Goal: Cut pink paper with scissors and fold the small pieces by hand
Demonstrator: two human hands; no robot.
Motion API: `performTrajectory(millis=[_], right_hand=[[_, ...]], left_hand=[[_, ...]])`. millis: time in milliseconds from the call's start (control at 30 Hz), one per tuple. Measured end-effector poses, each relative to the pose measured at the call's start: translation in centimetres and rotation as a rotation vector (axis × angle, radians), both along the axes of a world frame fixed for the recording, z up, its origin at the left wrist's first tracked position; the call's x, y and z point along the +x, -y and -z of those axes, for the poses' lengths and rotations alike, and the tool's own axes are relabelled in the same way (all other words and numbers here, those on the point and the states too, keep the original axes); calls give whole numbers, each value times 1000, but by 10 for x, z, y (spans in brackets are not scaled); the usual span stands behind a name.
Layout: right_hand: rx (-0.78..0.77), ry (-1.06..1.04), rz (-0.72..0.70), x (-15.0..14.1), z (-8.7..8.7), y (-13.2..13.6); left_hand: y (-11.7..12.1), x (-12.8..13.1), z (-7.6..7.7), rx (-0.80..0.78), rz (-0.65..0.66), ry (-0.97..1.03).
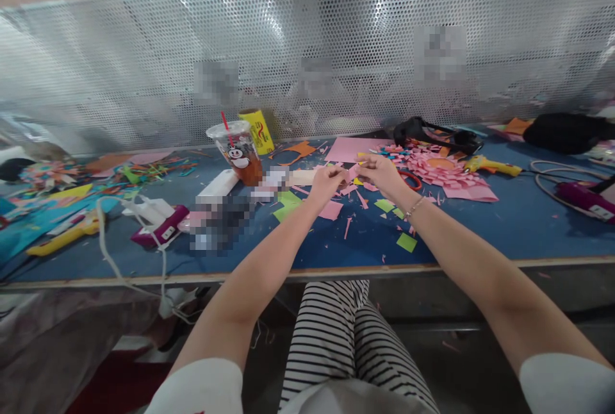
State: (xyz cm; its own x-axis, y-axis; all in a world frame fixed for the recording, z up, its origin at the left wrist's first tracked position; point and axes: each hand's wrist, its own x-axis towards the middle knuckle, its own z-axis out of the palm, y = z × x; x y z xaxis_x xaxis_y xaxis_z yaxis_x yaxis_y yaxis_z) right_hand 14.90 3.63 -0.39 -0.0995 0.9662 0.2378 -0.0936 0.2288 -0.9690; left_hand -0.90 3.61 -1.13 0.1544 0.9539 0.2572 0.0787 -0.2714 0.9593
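Note:
A small piece of pink paper (352, 173) is between my two hands above the blue table. My left hand (327, 182) pinches its left end, fingers closed. At its other side, my right hand (380, 175) has its fingertips drawn together on the paper; a bit of yellow shows by them, too small to name. Pink scraps and a pink square (331, 210) lie below the hands, with green paper pieces (407, 242) nearer the front edge. Right of my right hand, a heap of pink paper strips (435, 170) covers a pink sheet. A red ring-shaped handle (412, 180) shows beside my right wrist.
A plastic cup with a red straw (240, 154) stands back left, before a yellow packet (259, 131). Yellow glue guns lie at left (67, 234) and right (494, 166). A white cord (108, 247) hangs over the front edge. A perforated metal panel (336, 29) closes the back.

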Motion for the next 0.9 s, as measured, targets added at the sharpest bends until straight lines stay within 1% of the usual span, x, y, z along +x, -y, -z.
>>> performTrajectory(millis=[100, 167, 267, 367, 467, 567, 633, 800, 900], right_hand=[[-14, 27, 21, 1, 0, -1], [19, 61, 41, 1, 1, -3], [70, 111, 66, 2, 3, -6], [97, 142, 59, 3, 5, -8], [143, 158, 49, 4, 7, -9], [202, 137, 5, 4, 9, -10], [211, 114, -21, 2, 9, -10], [229, 129, 63, 0, 8, -9], [251, 156, 48, 1, 10, -11]], left_hand=[[0, 1, -1, 188, -102, -140], [2, 2, -2, 275, -129, -178], [7, 4, -4, 293, -74, -206], [9, 5, -2, 290, -37, -237], [8, 6, 0, 232, -12, -200], [7, 6, -2, 119, 41, -62], [8, 6, -4, 43, 64, 26], [7, 8, -5, -71, 91, 163], [4, 9, -2, -106, 57, 207]])
